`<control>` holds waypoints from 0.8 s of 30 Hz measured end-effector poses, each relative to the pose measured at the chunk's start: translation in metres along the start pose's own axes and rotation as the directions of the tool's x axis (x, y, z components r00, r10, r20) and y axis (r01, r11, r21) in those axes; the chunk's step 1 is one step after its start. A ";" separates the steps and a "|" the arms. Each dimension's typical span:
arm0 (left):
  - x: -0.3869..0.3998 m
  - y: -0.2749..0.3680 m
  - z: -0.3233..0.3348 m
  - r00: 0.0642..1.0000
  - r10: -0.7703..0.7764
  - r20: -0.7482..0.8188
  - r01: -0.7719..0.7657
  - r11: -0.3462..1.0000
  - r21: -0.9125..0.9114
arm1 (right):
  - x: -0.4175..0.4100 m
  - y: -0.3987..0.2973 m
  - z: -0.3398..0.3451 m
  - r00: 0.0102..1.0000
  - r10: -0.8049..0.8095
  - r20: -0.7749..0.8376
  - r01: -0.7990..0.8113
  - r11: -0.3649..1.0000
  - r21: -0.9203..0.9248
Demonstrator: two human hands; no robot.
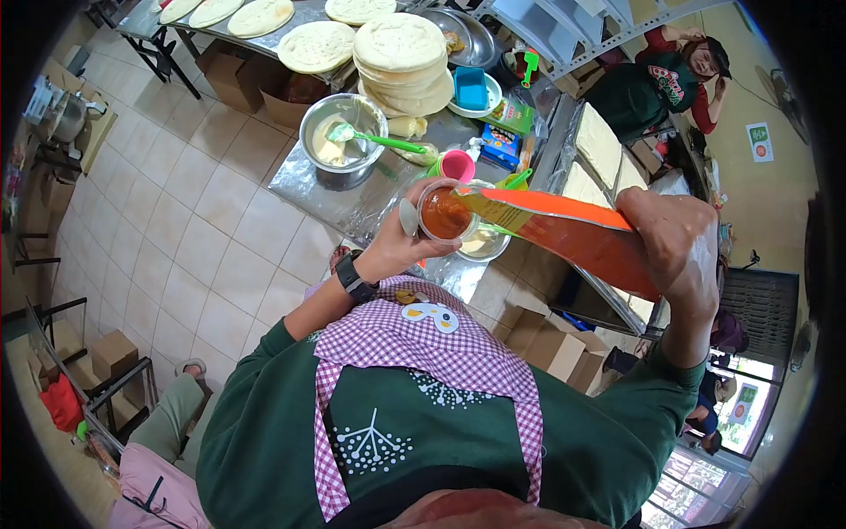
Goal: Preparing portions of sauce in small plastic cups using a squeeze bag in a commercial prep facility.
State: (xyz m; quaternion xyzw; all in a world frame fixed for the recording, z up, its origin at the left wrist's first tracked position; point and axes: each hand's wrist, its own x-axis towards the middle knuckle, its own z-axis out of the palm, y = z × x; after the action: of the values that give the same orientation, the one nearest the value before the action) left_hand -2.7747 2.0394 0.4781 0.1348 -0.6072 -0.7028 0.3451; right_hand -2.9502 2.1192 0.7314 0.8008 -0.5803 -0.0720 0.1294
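Held in my left hand (390,241) is a clear plastic cup (428,231) with reddish-orange sauce (446,215) inside. My right hand (674,244) grips the far end of an orange sauce pouch (581,244), raised so that its narrow end lies over the cup's rim. Beyond my left hand stands a metal bowl (344,175) with a pale creamy mix and a green-handled spatula (390,141). A smaller bowl of pale cream (486,244) shows partly below the pouch. A pink cup (457,165) stands just behind the clear cup.
Round flatbread bases (400,43) are stacked on the metal table (297,172), with others laid out at the back left. Trays of pale dough (598,145) stand at the right. Cardboard boxes (552,347) sit on the floor. A person (654,86) stands at the back right; another sits lower left.
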 end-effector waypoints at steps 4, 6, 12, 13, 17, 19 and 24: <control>0.000 0.000 0.001 1.000 -0.011 -0.009 0.011 1.000 -0.019 | 0.000 0.001 0.000 1.000 -0.003 0.004 0.003 1.000 0.007; 0.002 0.003 0.002 1.000 -0.008 -0.001 0.008 1.000 -0.014 | -0.003 0.001 0.000 1.000 0.004 0.004 -0.004 1.000 0.010; 0.005 0.019 0.000 1.000 -0.029 -0.004 0.028 0.992 -0.125 | -0.012 0.007 0.016 0.998 0.021 -0.062 -0.017 0.998 0.063; 0.006 0.022 -0.002 1.000 -0.025 0.006 0.026 0.992 -0.121 | -0.014 0.007 0.018 0.994 0.048 -0.098 -0.039 0.995 0.092; 0.005 0.032 -0.009 1.000 -0.028 -0.015 0.026 0.993 -0.116 | -0.023 0.007 0.032 0.974 0.105 -0.202 -0.068 0.980 0.185; 0.006 0.041 -0.011 0.999 -0.015 -0.037 0.012 0.995 -0.095 | -0.030 0.008 0.046 0.956 0.130 -0.264 -0.073 0.974 0.214; 0.005 0.049 -0.023 0.998 -0.004 -0.061 0.000 0.998 -0.066 | -0.041 0.000 0.096 0.851 0.264 -0.453 -0.086 0.922 0.377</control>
State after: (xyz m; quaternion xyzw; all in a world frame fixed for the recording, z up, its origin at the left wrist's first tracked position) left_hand -2.7487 2.0179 0.5206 0.1453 -0.5729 -0.7182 0.3672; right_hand -2.9886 2.1463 0.6387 0.7451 -0.6025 0.2502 0.1384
